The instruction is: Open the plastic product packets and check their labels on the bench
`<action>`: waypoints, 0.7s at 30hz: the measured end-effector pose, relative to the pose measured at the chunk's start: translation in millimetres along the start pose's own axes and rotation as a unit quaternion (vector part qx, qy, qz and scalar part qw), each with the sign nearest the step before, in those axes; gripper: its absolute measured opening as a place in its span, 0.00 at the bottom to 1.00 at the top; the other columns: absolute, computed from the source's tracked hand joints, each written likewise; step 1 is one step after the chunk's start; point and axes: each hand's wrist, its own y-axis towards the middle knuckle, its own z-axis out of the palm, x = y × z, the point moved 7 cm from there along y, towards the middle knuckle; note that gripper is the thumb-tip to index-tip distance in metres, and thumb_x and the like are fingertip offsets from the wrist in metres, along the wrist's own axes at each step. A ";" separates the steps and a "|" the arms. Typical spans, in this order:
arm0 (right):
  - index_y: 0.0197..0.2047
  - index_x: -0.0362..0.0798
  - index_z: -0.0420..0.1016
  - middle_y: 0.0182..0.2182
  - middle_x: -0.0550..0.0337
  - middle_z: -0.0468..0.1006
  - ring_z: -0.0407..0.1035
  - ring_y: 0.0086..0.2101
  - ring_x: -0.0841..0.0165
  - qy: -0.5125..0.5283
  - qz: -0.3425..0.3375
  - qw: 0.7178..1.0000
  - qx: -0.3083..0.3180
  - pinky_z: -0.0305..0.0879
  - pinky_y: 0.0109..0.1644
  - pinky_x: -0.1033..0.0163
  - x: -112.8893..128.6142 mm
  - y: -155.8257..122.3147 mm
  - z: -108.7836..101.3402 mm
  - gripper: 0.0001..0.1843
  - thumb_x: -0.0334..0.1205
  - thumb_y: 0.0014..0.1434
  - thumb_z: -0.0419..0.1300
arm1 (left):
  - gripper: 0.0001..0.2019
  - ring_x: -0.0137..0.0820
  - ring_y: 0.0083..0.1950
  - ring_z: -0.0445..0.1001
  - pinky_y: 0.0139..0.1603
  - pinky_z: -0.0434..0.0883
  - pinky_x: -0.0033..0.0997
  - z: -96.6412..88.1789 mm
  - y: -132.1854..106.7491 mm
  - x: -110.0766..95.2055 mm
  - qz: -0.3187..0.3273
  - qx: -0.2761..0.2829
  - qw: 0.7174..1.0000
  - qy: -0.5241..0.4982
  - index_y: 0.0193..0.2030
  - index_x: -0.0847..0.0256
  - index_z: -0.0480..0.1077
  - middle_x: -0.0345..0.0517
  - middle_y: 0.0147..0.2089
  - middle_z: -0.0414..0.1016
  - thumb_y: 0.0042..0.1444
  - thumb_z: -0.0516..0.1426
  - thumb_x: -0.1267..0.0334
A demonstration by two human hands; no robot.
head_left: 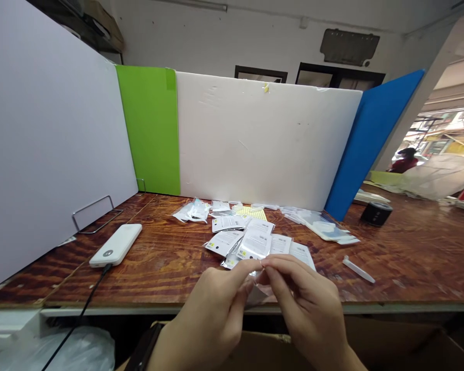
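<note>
At the table's front edge, my left hand (220,304) and my right hand (305,304) meet, the fingertips of both pinched together. Between them is what looks like a small clear plastic bag (258,294), mostly covered by my fingers. Just beyond the hands lies a loose pile of flat packets (255,242) with white printed labels, small yellow marks and black dots. Behind that pile is a sheet of yellow round stickers (252,212).
Left of the pile sits a white power bank (116,245) with a black cable. Clear bags (193,210) lie at the back. On the right are a white plastic strip (358,269), more plastic pieces (325,226) and a black box (376,213). White, green and blue panels (270,139) surround the table.
</note>
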 end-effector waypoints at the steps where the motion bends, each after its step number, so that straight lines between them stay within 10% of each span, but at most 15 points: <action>1: 0.33 0.47 0.74 0.24 0.61 0.78 0.74 0.24 0.73 0.014 0.013 1.000 0.002 0.72 0.26 0.72 -0.5 -0.1 -0.1 0.08 0.27 0.59 0.55 | 0.20 0.29 0.39 0.77 0.40 0.69 0.23 -1.3 0.0 -1.0 -0.001 -0.001 1.000 -0.007 0.56 0.46 0.66 0.39 0.43 0.80 0.62 0.49 0.72; 9: 0.32 0.48 0.72 0.23 0.63 0.75 0.73 0.23 0.72 0.156 0.140 0.977 -0.025 0.72 0.28 0.70 -23.6 -5.9 -2.2 0.09 0.37 0.63 0.55 | 0.13 0.30 0.33 0.74 0.35 0.68 0.25 -3.7 -4.6 6.7 -0.043 0.002 0.999 -0.032 0.49 0.49 0.70 0.41 0.36 0.79 0.63 0.48 0.65; 13: 0.33 0.47 0.72 0.31 0.60 0.75 0.76 0.28 0.70 0.267 0.202 0.929 -0.158 0.76 0.33 0.66 -49.4 -12.2 -19.5 0.08 0.40 0.62 0.57 | 0.10 0.34 0.35 0.75 0.33 0.69 0.28 -13.2 -4.2 26.5 -0.125 -0.072 0.981 -0.128 0.43 0.54 0.72 0.46 0.38 0.79 0.62 0.51 0.58; 17: 0.33 0.48 0.72 0.38 0.58 0.73 0.77 0.38 0.67 0.251 0.138 0.908 -0.307 0.76 0.45 0.60 -39.8 -23.0 -39.9 0.05 0.35 0.62 0.58 | 0.11 0.35 0.31 0.76 0.29 0.71 0.30 -21.1 -0.5 58.3 -0.229 -0.189 0.886 -0.356 0.37 0.60 0.70 0.49 0.34 0.79 0.52 0.60 0.56; 21: 0.30 0.48 0.72 0.36 0.55 0.72 0.74 0.39 0.65 0.210 0.055 0.943 -0.254 0.78 0.41 0.59 -11.1 -20.9 -28.2 0.09 0.31 0.62 0.55 | 0.13 0.29 0.25 0.72 0.26 0.70 0.26 -25.7 -0.7 80.1 -0.276 -0.274 0.792 -0.470 0.34 0.62 0.69 0.41 0.25 0.74 0.44 0.65 0.62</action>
